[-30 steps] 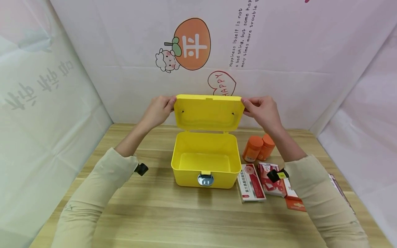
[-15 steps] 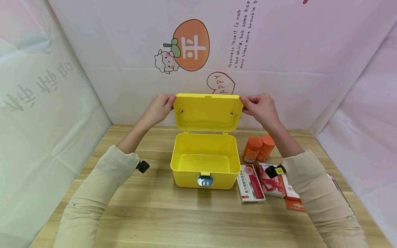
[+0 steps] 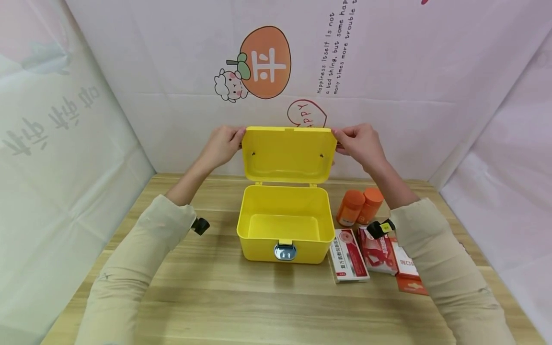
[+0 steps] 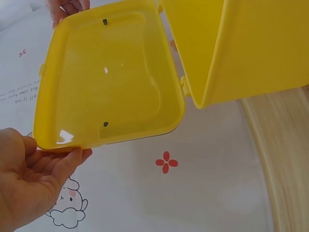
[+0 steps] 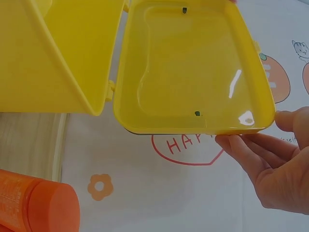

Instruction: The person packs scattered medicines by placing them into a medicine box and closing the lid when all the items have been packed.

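A yellow plastic box [image 3: 284, 251] stands on the wooden table, its inside bare, with a silvery latch [image 3: 285, 251] on the front. Its hinged lid [image 3: 289, 155] is raised at the back. At the lid's upper left corner, my left hand [image 3: 223, 146] pinches the edge between thumb and fingers. My right hand [image 3: 363, 146] pinches the upper right corner the same way. Both wrist views show the lid's inner face [image 4: 116, 77], with fingertips under its rim; in the right wrist view the right hand [image 5: 275, 159] holds the corner from the side.
Two orange bottles [image 3: 351, 207] stand right of the box. In front of them lie a white and red medicine box [image 3: 349, 255], a red box [image 3: 377, 251] and a white and orange packet [image 3: 407, 268], partly behind the right sleeve. A printed white cloth [image 3: 388, 57] hangs close behind the lid.
Both hands have risen slightly with the lid's top edge, so the lid stands a little more upright. The box, bottles and packages have stayed in place.
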A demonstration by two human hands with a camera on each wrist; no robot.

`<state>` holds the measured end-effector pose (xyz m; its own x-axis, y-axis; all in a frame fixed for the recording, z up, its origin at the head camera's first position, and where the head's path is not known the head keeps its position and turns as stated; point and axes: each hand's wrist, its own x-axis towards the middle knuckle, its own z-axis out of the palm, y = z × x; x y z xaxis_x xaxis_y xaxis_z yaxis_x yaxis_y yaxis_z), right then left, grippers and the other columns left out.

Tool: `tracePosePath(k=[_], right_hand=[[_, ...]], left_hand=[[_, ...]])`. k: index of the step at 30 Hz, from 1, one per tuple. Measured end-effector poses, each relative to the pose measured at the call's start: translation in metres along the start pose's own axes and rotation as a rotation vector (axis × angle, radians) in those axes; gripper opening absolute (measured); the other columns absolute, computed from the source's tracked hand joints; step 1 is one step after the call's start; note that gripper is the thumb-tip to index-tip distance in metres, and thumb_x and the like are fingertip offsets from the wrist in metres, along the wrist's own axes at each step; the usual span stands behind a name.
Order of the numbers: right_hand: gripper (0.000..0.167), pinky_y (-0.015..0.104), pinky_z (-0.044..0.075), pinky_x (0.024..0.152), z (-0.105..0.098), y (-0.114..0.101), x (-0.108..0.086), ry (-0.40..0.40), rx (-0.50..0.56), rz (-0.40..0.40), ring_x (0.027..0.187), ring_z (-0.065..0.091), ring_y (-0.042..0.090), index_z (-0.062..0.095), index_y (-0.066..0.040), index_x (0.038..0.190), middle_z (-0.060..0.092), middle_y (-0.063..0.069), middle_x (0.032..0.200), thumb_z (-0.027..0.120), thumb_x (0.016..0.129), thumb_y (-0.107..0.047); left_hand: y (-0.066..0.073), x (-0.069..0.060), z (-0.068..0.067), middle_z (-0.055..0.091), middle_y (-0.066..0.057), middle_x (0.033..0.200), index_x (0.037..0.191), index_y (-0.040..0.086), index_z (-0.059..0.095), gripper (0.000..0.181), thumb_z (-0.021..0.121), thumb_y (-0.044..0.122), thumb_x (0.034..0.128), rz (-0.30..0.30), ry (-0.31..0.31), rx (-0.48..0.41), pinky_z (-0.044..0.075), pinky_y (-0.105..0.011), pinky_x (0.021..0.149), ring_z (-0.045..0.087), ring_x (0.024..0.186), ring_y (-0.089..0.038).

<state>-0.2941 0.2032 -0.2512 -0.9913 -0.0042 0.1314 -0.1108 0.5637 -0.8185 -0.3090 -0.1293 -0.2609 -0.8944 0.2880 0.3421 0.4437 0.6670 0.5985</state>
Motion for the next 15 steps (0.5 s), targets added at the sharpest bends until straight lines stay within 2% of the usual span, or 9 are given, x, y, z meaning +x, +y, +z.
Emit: tracePosePath(k=[4, 11, 15], right_hand=[[0.052, 0.021, 0.057, 0.080, 0.000, 0.000, 0.004, -0.006, -0.010, 0.009, 0.101, 0.073, 0.022, 0.066, -0.002, 0.129, 0.068, 0.020, 0.126, 0.058, 0.098, -0.043], [0.054, 0.023, 0.057, 0.081, 0.000, -0.001, 0.012, -0.014, -0.022, 0.025, 0.093, 0.074, 0.015, 0.065, -0.002, 0.130, 0.068, 0.020, 0.126, 0.057, 0.098, -0.045], [0.056, 0.022, 0.058, 0.079, 0.001, -0.001, 0.017, -0.019, -0.031, 0.031, 0.096, 0.074, 0.018, 0.066, -0.002, 0.129, 0.068, 0.021, 0.125, 0.057, 0.098, -0.047]], left_hand=[[-0.002, 0.005, 0.001, 0.071, -0.021, 0.100, 0.105, -0.004, 0.072, 0.041, 0.040, 0.022, 0.1085, -0.013, -0.010, -0.008, 0.058, -0.040, 0.086, 0.063, 0.084, -0.028], [-0.006, 0.011, 0.003, 0.059, -0.015, 0.075, 0.089, -0.002, 0.068, 0.043, 0.040, 0.024, 0.1085, -0.022, 0.001, -0.004, 0.047, -0.029, 0.069, 0.051, 0.071, -0.023], [-0.007, 0.015, 0.004, 0.062, -0.015, 0.078, 0.093, -0.003, 0.071, 0.043, 0.041, 0.023, 0.1083, -0.035, 0.008, 0.001, 0.048, -0.029, 0.069, 0.053, 0.072, -0.023]])
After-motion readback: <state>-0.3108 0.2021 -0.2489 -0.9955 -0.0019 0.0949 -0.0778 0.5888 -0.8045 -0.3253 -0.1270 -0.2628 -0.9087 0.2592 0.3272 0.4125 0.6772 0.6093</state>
